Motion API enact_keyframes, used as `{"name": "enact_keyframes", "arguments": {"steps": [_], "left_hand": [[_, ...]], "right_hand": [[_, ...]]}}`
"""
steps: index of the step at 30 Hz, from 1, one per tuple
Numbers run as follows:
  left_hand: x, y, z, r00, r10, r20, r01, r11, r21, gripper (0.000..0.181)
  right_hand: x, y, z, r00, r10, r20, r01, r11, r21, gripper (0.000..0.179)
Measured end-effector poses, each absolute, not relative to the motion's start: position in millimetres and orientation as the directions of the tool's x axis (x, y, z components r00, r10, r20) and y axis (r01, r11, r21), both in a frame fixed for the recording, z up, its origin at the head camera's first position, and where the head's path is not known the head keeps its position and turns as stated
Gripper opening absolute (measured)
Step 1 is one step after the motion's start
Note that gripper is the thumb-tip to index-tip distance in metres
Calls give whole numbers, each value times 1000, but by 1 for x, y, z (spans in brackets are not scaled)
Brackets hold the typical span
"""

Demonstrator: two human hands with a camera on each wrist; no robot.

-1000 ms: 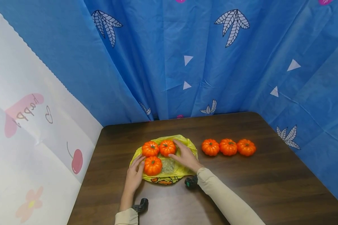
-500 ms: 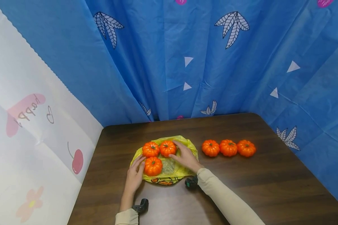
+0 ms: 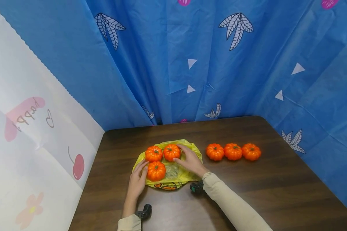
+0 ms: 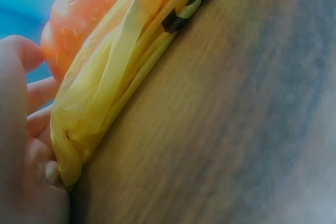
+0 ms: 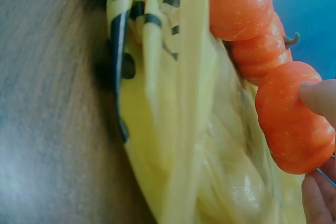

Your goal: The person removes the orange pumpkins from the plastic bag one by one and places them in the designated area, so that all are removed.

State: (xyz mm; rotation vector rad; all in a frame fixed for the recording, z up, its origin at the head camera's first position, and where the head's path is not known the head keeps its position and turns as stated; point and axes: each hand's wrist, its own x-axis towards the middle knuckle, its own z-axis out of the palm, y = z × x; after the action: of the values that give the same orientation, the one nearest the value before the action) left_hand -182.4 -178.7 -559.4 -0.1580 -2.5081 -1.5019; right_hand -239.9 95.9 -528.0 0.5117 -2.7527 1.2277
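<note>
Three orange mini pumpkins rest on a yellow plastic bag (image 3: pixel 185 175). My right hand (image 3: pixel 192 163) grips the back-right pumpkin (image 3: pixel 172 152), thumb at its front and fingers at its far side. In the right wrist view the thumb presses on this pumpkin (image 5: pixel 294 121). To the left, my left hand (image 3: pixel 137 181) rests against the front pumpkin (image 3: pixel 156 171), the thumb touching its side and the fingertips near the back-left pumpkin (image 3: pixel 154 153). Seen from the left wrist, the fingers lie by the bag edge (image 4: pixel 86 114); their tips are partly hidden.
Another three pumpkins stand in a row right of the bag; the middle pumpkin (image 3: pixel 233 151) sits between its neighbours. A dark wooden table (image 3: pixel 277 192) carries everything. A blue curtain (image 3: pixel 173 64) hangs behind it, with a white printed cloth (image 3: pixel 46 154) at the left.
Both hands and all the pumpkins keep their places. Only the head view shifts very slightly.
</note>
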Motion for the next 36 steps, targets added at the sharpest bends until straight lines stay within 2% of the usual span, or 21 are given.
{"name": "enact_keyframes", "arguments": {"steps": [17, 36], "left_hand": [[-183, -179, -561, -963, -13, 270, 232, 471, 851, 39], [-184, -178, -563, -963, -15, 271, 233, 465, 854, 39]], "right_hand": [[-235, 104, -502, -917, -292, 272, -397, 604, -691, 70], [-227, 118, -481, -913, -267, 308, -408, 636, -656, 73]]}}
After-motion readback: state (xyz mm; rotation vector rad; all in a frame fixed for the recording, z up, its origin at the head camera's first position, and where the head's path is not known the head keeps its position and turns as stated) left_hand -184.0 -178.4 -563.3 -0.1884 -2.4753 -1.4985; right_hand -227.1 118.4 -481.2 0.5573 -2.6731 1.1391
